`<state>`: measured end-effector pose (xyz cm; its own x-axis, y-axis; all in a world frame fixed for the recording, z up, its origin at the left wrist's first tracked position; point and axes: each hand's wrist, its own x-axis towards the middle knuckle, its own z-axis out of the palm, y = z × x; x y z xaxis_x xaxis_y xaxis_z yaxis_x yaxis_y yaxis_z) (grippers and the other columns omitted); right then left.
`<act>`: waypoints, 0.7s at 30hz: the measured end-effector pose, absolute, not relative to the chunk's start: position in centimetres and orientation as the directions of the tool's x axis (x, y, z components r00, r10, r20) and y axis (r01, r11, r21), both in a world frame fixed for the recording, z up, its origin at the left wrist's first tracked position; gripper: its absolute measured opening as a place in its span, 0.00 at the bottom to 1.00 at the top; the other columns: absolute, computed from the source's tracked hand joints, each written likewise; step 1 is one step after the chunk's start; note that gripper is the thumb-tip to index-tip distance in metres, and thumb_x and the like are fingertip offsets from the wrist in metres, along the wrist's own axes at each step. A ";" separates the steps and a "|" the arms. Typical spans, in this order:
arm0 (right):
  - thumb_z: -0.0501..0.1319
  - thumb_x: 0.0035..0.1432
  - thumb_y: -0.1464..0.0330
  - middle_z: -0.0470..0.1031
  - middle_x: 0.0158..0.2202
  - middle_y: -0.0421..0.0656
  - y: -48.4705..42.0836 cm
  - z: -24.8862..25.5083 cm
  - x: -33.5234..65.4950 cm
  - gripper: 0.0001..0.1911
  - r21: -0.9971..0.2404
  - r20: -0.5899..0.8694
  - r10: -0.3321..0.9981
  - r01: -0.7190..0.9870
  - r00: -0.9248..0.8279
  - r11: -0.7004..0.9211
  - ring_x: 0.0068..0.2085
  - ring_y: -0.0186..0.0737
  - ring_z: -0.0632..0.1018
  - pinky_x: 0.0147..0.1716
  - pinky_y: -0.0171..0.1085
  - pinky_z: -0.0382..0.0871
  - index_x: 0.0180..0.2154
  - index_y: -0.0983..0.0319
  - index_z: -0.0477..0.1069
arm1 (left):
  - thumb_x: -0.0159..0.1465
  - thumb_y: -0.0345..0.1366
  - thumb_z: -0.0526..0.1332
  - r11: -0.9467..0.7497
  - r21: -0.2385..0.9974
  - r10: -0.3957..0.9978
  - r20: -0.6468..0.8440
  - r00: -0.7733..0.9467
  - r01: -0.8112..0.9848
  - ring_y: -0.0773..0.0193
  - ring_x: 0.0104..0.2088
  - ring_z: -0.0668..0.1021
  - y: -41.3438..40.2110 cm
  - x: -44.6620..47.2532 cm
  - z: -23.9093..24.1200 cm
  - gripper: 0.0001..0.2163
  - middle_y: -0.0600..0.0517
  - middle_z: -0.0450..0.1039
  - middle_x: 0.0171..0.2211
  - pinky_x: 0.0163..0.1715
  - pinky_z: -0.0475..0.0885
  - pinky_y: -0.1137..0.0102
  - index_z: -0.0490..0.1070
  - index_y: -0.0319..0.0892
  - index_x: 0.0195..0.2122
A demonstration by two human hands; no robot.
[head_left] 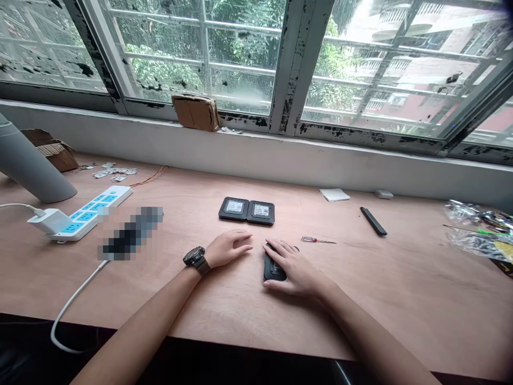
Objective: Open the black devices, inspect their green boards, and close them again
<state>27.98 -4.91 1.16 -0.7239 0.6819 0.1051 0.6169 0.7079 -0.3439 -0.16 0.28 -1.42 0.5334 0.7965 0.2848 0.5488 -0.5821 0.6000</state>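
Along the left of the plywood surface (401, 305) stands a grey cylinder (30, 160) beside a flattened cardboard box (50, 149). Small metal pieces (114, 172) lie scattered just to their right, and nearer sits a white power strip (82, 218) with a white charger (48, 221) plugged into it. A pixelated patch (130, 232) hides whatever lies beside the strip. The left hand (228, 248), a wristwatch (195, 258) on its wrist, rests on the surface, its grip loosely curled and empty, just near of two black square cases (246, 211) lying side by side. The right hand (294, 267) has its grip closed over a small black device (272, 270), fingers across the top and thumb along the near side. Further right lie a red-handled screwdriver (315, 239), a white pad (334, 194) by the far edge, a black bar (373, 221) and crumpled plastic bags (476, 230).
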 end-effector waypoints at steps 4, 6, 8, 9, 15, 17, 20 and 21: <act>0.62 0.59 0.43 0.46 0.74 0.53 -5.0 1.3 28.3 0.51 -0.310 0.169 0.673 0.610 -0.720 0.730 0.73 0.60 0.49 0.70 0.63 0.39 0.73 0.58 0.45 | 0.69 0.48 0.61 -0.587 0.581 0.796 0.285 0.534 0.564 0.53 0.58 0.76 0.3 -0.2 -1.4 0.19 0.48 0.76 0.57 0.59 0.69 0.60 0.74 0.46 0.58; 0.61 0.59 0.43 0.43 0.75 0.53 -5.1 1.2 29.2 0.52 -0.292 0.187 0.685 0.626 -0.704 0.723 0.74 0.59 0.47 0.70 0.64 0.36 0.73 0.58 0.41 | 0.70 0.46 0.60 -0.593 0.560 0.796 0.303 0.523 0.578 0.54 0.57 0.76 0.1 0.0 -1.3 0.17 0.48 0.76 0.57 0.59 0.70 0.61 0.75 0.46 0.56; 0.61 0.59 0.44 0.41 0.75 0.53 -5.3 0.9 30.6 0.54 -0.281 0.192 0.702 0.647 -0.686 0.709 0.74 0.59 0.46 0.70 0.64 0.37 0.74 0.59 0.37 | 0.72 0.44 0.59 -0.614 0.517 0.786 0.338 0.517 0.596 0.55 0.55 0.78 -0.3 0.6 -1.1 0.14 0.48 0.75 0.57 0.57 0.72 0.61 0.77 0.46 0.53; 0.62 0.59 0.44 0.41 0.75 0.53 -5.5 0.7 31.3 0.55 -0.277 0.193 0.710 0.656 -0.678 0.702 0.74 0.59 0.46 0.70 0.64 0.38 0.74 0.59 0.36 | 0.72 0.43 0.57 -0.635 0.486 0.772 0.361 0.524 0.600 0.55 0.54 0.78 -0.7 1.0 -1.0 0.13 0.47 0.74 0.57 0.56 0.72 0.61 0.78 0.45 0.51; 0.63 0.59 0.46 0.36 0.75 0.55 -7.0 -0.6 33.8 0.59 -0.261 0.211 0.747 0.701 -0.630 0.664 0.74 0.61 0.44 0.69 0.62 0.47 0.74 0.62 0.28 | 0.74 0.44 0.56 -0.872 0.265 0.489 0.423 0.762 0.413 0.51 0.62 0.72 -4.5 4.2 -1.0 0.17 0.46 0.71 0.61 0.63 0.68 0.56 0.71 0.46 0.60; 0.62 0.61 0.47 0.34 0.75 0.55 -7.1 -0.8 33.7 0.58 -0.261 0.204 0.745 0.698 -0.635 0.667 0.74 0.60 0.43 0.69 0.60 0.49 0.73 0.63 0.27 | 0.74 0.42 0.55 -0.926 0.180 0.378 0.398 0.836 0.333 0.48 0.65 0.69 -5.6 5.0 -1.3 0.18 0.44 0.67 0.64 0.65 0.67 0.54 0.67 0.44 0.63; 0.61 0.62 0.48 0.34 0.75 0.55 -7.1 -1.0 33.3 0.57 -0.266 0.171 0.742 0.695 -0.648 0.668 0.74 0.59 0.43 0.69 0.59 0.50 0.73 0.63 0.26 | 0.75 0.32 0.52 -0.938 0.076 0.341 0.370 0.864 0.337 0.48 0.65 0.70 -6.5 5.7 -1.7 0.17 0.42 0.67 0.64 0.63 0.69 0.54 0.66 0.43 0.64; 0.61 0.63 0.48 0.34 0.75 0.54 -7.0 -1.1 33.3 0.56 -0.269 0.159 0.745 0.698 -0.648 0.664 0.74 0.58 0.44 0.70 0.59 0.50 0.73 0.62 0.27 | 0.75 0.30 0.51 -0.937 0.051 0.338 0.374 0.864 0.345 0.49 0.64 0.70 -6.7 5.8 -1.8 0.18 0.42 0.68 0.63 0.63 0.69 0.55 0.66 0.42 0.64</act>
